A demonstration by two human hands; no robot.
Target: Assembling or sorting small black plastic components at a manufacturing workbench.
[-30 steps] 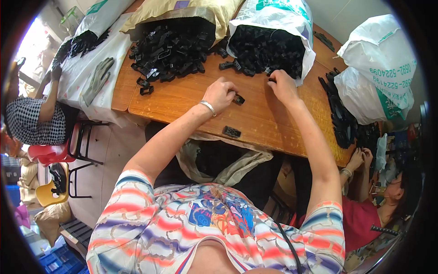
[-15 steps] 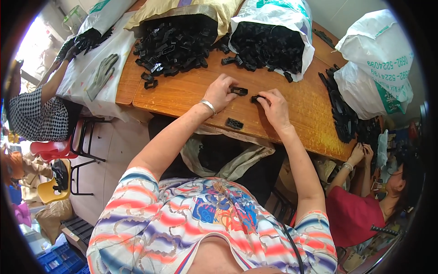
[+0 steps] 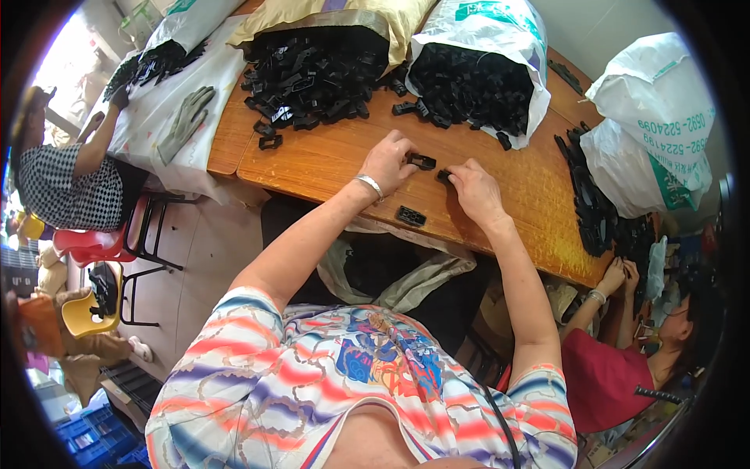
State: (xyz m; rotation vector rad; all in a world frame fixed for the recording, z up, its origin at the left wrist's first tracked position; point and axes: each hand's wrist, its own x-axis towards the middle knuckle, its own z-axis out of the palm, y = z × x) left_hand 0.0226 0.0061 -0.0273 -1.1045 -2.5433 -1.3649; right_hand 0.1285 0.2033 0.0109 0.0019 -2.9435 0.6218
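My left hand [image 3: 387, 166] is closed on a black plastic piece with an open middle [image 3: 423, 162], pinched at its left end just over the wooden table [image 3: 328, 168]. To its right, my right hand [image 3: 478, 191] grips a smaller black plastic piece [image 3: 445, 176], mostly covered by the fingers. The two pieces are close together but apart. Nearer to me, a flat black rectangular piece with a patterned top [image 3: 410, 216] lies by the table's front edge.
Beyond my hands, a yellowish sack [image 3: 344, 22] and a white sack [image 3: 539, 98] spill black plastic parts [image 3: 312, 82]. A grey glove [image 3: 185, 125] lies at left. Long black parts [image 3: 582, 195] and white bags [image 3: 660, 117] stand right. Co-workers [image 3: 66, 180] [image 3: 605, 375] sit on both sides.
The whole view has shifted slightly, moving the table right and down in the picture. My hands keep nearly the same pose and hold. At far left, a person in the background has moved.
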